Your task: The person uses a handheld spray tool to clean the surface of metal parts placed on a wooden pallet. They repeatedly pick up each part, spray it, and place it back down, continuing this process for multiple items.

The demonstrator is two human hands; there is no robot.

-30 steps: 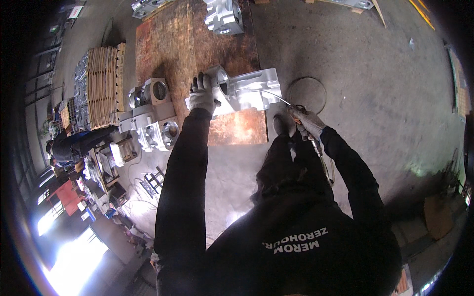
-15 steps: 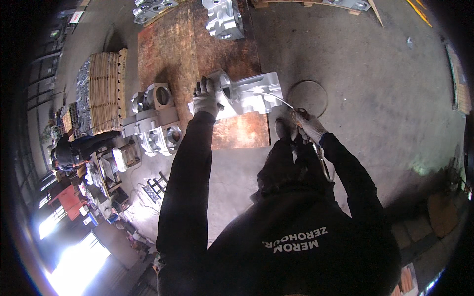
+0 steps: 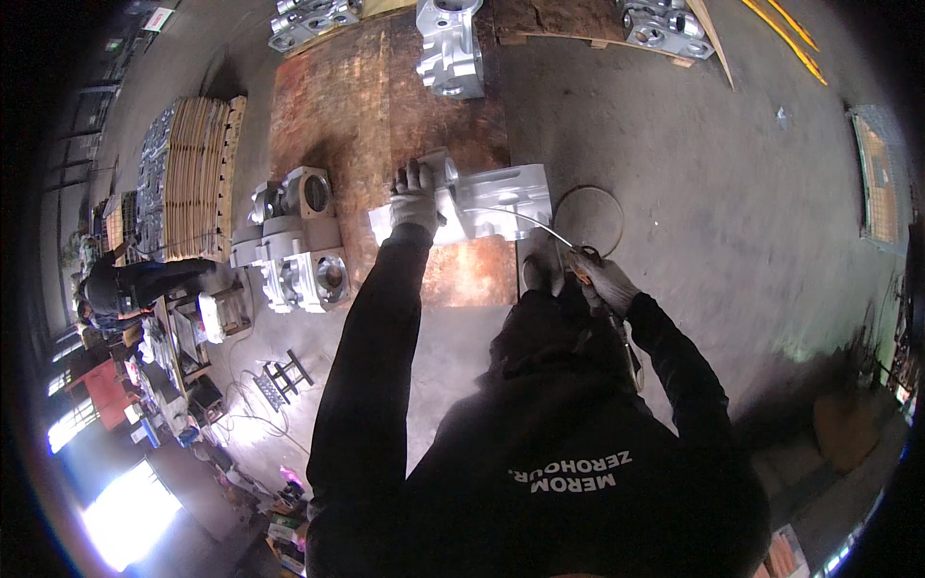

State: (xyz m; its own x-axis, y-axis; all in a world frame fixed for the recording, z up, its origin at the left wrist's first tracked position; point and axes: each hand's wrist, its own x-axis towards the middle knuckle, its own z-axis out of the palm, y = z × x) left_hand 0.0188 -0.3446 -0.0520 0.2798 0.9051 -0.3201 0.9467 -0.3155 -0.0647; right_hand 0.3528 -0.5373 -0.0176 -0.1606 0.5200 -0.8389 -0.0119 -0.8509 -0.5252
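A silver machined metal casting [image 3: 506,197] lies across the worn brown tabletop [image 3: 328,106], its right end reaching past the table edge. My gloved left hand [image 3: 414,199] grips its left part, fingers over the far side and thumb toward the middle. In my gloved right hand [image 3: 607,279], off the table's near right corner, is an air blow gun [image 3: 586,258], fingers wrapped round its body. Its long thin curved nozzle [image 3: 525,218] reaches left over the casting. The tip ends close to the casting's middle; whether it touches I cannot tell.
Further castings [image 3: 299,241] stand at the table's left side, and another casting [image 3: 451,58] at its far end. A coiled hose [image 3: 590,217] lies on the floor at right. Stacked boards [image 3: 198,178] and a co-worker [image 3: 120,289] are at far left.
The casting has been turned under my left hand and now shows a flatter face upward instead of its round opening. My right hand keeps the blow gun beside it. The whole view has shifted slightly.
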